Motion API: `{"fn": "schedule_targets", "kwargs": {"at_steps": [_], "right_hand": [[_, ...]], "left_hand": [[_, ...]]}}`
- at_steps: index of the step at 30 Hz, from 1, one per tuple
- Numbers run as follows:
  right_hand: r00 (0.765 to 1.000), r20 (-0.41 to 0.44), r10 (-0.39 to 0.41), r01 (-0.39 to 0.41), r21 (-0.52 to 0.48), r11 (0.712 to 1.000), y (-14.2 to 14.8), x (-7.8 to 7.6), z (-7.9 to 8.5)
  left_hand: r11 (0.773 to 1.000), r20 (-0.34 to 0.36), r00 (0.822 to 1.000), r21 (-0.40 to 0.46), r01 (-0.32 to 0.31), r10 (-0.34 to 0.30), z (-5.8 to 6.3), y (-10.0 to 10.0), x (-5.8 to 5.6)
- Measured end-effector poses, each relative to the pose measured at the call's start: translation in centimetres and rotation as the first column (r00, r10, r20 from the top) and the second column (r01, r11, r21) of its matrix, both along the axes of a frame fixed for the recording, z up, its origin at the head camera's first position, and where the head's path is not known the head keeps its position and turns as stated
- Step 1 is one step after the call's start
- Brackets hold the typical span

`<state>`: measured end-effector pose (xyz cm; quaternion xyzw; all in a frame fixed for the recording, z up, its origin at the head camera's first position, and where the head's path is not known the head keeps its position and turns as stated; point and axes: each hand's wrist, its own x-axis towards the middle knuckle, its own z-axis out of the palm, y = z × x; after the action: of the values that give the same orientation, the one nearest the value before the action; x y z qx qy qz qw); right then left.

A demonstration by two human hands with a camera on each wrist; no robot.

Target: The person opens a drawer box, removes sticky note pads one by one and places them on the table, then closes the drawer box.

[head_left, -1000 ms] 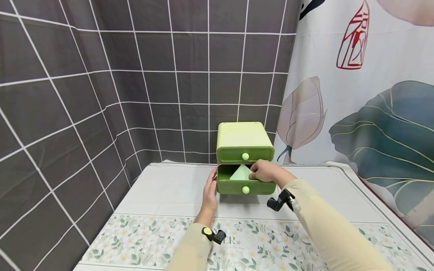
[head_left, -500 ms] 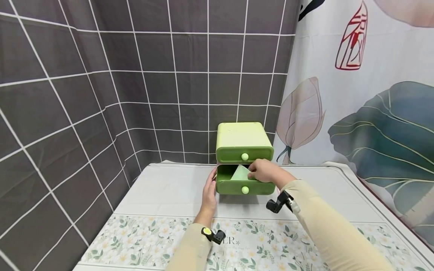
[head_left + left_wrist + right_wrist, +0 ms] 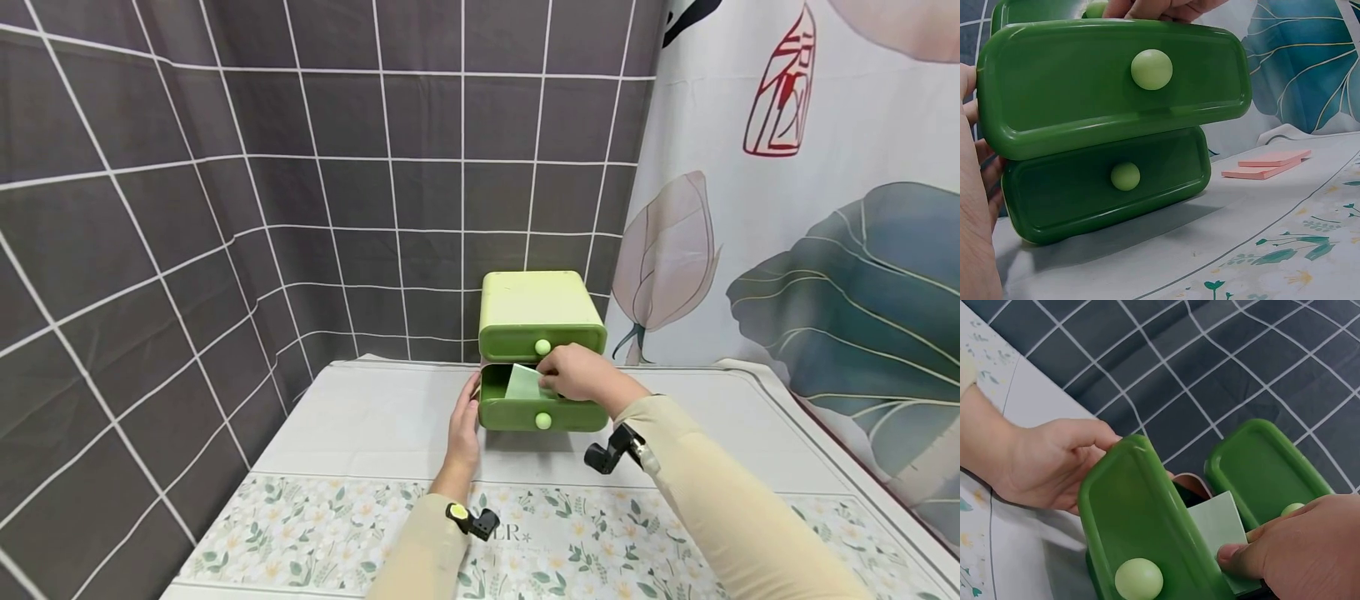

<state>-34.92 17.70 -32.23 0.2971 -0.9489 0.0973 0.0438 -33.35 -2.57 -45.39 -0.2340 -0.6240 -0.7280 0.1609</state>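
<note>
A small green drawer cabinet with pale round knobs stands at the back of the table. Its middle drawer is pulled out. My right hand reaches into that drawer and pinches a light green sticky note pad between thumb and fingers. The pad's pale corner pokes above the drawer front, while its lower part is hidden. Along the cabinet's left side rests my left hand, its fingers against the side and its thumb close to the drawer's corner.
Pink sticky note pads lie on the table to the cabinet's right. Below the pulled-out drawer, the bottom drawer is closed. A dark grid-patterned cloth hangs behind, and a floral curtain hangs at the right.
My right hand has shifted slightly left inside the drawer, and the green sticky note pad has tilted and moved left with it. The left hand stays in place.
</note>
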Motion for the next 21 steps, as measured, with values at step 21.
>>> {"fn": "schedule_targets", "kwargs": {"at_steps": [21], "right_hand": [[0.995, -0.047, -0.089, 0.061, -0.418, 0.906, 2.0, 0.9, 0.5]], "left_hand": [[1.000, -0.058, 0.998, 0.030, 0.005, -0.003, 0.1, 0.2, 0.0]]}}
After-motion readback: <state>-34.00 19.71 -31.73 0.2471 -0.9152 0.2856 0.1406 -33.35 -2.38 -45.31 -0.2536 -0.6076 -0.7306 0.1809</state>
